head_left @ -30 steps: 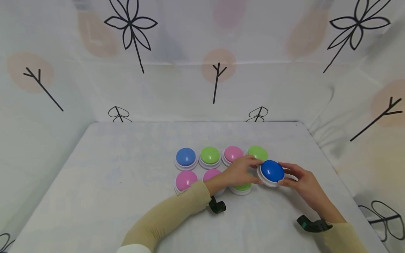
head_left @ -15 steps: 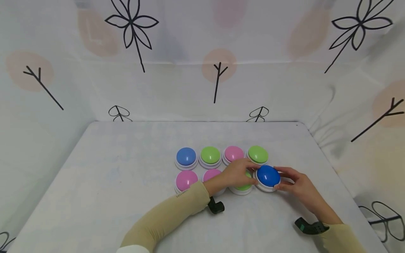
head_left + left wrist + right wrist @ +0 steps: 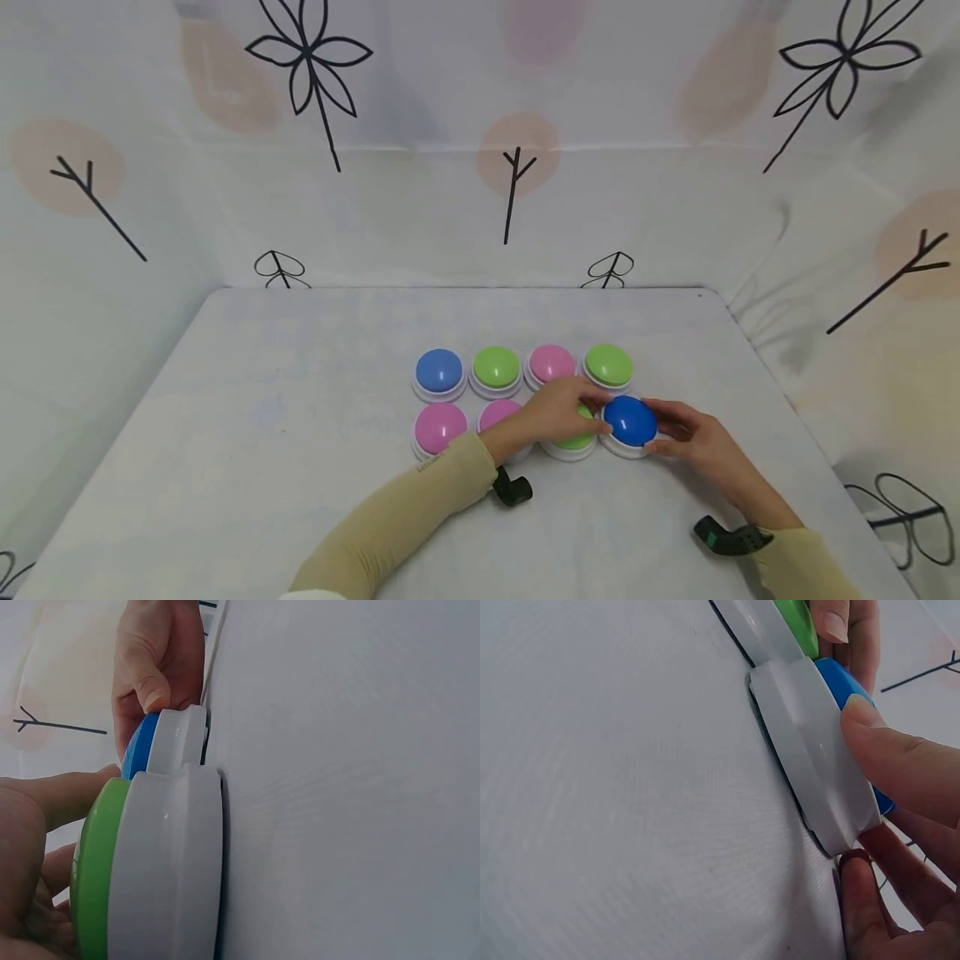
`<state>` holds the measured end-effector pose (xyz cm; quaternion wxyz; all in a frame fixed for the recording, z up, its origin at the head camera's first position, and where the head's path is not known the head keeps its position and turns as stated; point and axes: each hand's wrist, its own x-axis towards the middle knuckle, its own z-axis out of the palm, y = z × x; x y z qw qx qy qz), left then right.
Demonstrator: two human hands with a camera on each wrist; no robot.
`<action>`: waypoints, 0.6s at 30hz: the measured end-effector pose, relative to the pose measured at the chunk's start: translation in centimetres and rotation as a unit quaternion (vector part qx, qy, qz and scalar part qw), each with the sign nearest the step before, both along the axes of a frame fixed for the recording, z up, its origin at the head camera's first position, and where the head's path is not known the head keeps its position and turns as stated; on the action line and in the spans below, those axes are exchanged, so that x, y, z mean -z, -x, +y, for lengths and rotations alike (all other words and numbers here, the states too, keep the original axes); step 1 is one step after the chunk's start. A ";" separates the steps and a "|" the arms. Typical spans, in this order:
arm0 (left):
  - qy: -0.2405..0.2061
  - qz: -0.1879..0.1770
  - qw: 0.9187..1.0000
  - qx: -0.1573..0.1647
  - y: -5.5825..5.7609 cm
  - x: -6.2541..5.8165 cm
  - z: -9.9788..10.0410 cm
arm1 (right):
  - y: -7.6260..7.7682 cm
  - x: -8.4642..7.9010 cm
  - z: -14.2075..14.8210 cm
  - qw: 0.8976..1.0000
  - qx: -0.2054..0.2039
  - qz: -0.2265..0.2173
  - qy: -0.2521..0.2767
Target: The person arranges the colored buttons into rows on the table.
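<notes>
A domed blue push button with a white base stands at the near right end of two rows of such buttons. My right hand grips its right side, thumb at the near edge and fingers round the far edge. From the left, my left hand reaches over a green push button, its thumb and index finger at the blue button's left edge. The right wrist view shows the blue button's base close on the table, right beside the green one. In the left wrist view, the green button sits nearest the camera.
The back row holds a blue button, a green one, a pink one and a green one. Pink buttons stand in the near row, one partly under my left arm. A patterned cloth encloses the white table.
The blue button has come left and nearer, down into the gap beside the near green button. My right hand has moved with it; my left hand has shifted slightly left.
</notes>
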<state>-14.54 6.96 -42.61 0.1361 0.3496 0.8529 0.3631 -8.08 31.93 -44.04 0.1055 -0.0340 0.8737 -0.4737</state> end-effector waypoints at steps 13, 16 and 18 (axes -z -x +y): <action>-0.023 -0.004 1.000 -0.007 0.1 0.3 0.0 | 0.1 -0.5 0.0 1.000 -0.009 -0.016 0.009; -0.029 -0.005 1.000 -0.006 0.0 0.3 -0.1 | 0.0 -0.4 -0.1 1.000 -0.007 -0.017 0.005; -0.032 -0.008 0.999 -0.008 -0.1 0.3 -0.2 | 0.0 -0.4 -0.1 1.000 -0.008 -0.016 0.005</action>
